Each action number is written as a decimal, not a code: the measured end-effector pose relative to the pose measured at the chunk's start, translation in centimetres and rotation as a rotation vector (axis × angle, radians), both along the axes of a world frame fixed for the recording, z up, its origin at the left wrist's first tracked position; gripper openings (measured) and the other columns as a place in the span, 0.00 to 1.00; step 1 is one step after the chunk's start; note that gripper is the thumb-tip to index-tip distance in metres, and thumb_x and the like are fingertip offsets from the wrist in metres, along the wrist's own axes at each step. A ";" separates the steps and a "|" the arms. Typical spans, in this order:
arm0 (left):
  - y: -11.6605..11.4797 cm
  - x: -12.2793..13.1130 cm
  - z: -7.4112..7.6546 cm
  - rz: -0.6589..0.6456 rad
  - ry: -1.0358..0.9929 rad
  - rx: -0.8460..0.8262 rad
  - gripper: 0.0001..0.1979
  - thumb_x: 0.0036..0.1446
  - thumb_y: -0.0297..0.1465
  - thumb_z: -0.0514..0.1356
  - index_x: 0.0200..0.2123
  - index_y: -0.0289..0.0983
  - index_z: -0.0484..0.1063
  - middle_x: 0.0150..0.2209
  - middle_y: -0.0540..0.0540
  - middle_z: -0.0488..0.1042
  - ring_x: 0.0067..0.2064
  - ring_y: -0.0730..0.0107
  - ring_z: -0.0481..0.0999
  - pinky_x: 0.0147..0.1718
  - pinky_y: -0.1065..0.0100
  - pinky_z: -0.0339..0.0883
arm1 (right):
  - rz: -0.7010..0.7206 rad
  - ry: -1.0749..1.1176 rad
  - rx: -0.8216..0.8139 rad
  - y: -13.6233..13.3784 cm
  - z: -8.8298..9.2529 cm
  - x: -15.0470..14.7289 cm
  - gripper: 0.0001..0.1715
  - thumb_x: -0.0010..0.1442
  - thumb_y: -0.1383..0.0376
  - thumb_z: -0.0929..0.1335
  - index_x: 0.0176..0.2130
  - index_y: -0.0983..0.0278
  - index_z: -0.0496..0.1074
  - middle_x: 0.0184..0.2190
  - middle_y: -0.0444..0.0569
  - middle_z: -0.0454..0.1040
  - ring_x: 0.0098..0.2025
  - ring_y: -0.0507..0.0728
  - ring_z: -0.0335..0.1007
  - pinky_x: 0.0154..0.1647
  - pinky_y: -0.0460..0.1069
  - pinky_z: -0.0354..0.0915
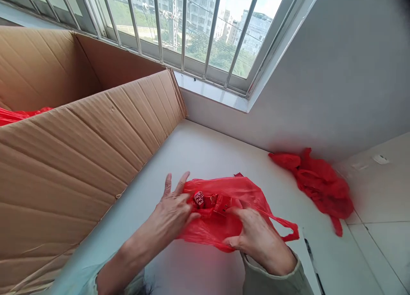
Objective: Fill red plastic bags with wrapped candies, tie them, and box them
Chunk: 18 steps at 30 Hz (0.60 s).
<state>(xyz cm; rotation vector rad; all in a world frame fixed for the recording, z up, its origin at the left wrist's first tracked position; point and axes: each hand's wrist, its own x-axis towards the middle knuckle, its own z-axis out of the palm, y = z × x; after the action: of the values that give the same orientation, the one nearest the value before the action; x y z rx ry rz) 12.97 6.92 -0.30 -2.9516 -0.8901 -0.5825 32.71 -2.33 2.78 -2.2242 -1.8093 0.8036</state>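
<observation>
A thin red plastic bag (253, 190) lies on the white tabletop with its mouth open upward. Inside it are several small red packets (221, 203), one with a pale printed pattern (199, 199). My left hand (174, 209) is at the bag's left end, thumb and forefinger at the rim and other fingers stretched out away from it. On the right side of the mouth, my right hand (256, 233) has its fingers over the opening and its thumb lower on the near side, with the plastic between. A handle loop (286, 228) of the bag sticks out to the right.
A large open cardboard box (128, 128) stands on the left, with red plastic (25, 114) inside. Crumpled red bags (323, 184) lie against the wall at the right. Behind is a barred window (192, 34). A dark-edged object (312, 256) is beside my right sleeve.
</observation>
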 end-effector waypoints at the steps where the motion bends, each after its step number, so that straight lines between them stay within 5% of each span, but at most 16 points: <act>1: 0.8 -0.9 -0.7 0.034 0.016 -0.041 0.08 0.56 0.34 0.63 0.25 0.40 0.74 0.26 0.47 0.74 0.64 0.42 0.55 0.58 0.30 0.40 | -0.038 -0.004 -0.023 -0.2 0.0 0.5 0.20 0.41 0.64 0.73 0.39 0.57 0.77 0.37 0.46 0.77 0.37 0.58 0.72 0.34 0.48 0.62; 7: 3.5 -4.7 -0.4 -0.078 0.077 -0.161 0.13 0.61 0.33 0.57 0.24 0.41 0.74 0.26 0.48 0.71 0.68 0.45 0.39 0.57 0.30 0.21 | -0.153 -0.070 -0.065 -1.2 0.1 3.2 0.14 0.52 0.53 0.69 0.28 0.59 0.77 0.30 0.46 0.75 0.30 0.56 0.69 0.25 0.47 0.58; 12: 3.0 -4.7 -0.4 -0.052 0.124 -0.298 0.08 0.49 0.27 0.63 0.21 0.39 0.69 0.31 0.48 0.73 0.68 0.41 0.39 0.57 0.30 0.24 | 0.005 0.079 -0.088 -0.5 0.2 3.3 0.30 0.62 0.54 0.62 0.12 0.61 0.64 0.14 0.41 0.54 0.18 0.50 0.50 0.19 0.47 0.46; 16: 2.1 -4.9 -0.6 0.003 0.160 -0.382 0.07 0.43 0.24 0.65 0.23 0.39 0.68 0.37 0.47 0.75 0.67 0.40 0.40 0.58 0.30 0.27 | 0.031 0.132 -0.098 -0.2 0.0 1.7 0.33 0.64 0.55 0.60 0.11 0.60 0.57 0.16 0.39 0.41 0.19 0.49 0.36 0.20 0.47 0.42; 18: 1.8 -5.1 -0.6 0.033 0.177 -0.417 0.08 0.41 0.26 0.67 0.25 0.39 0.69 0.39 0.47 0.75 0.67 0.39 0.41 0.58 0.31 0.26 | 0.007 0.090 -0.091 -0.1 -0.2 1.0 0.32 0.64 0.55 0.59 0.12 0.60 0.58 0.16 0.39 0.42 0.19 0.50 0.38 0.20 0.47 0.42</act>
<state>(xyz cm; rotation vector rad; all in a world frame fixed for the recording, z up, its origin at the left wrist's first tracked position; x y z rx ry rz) 7.90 8.73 -0.86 -3.2695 -1.1615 -0.1394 33.72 -2.43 2.61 -2.1989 -1.7741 0.9898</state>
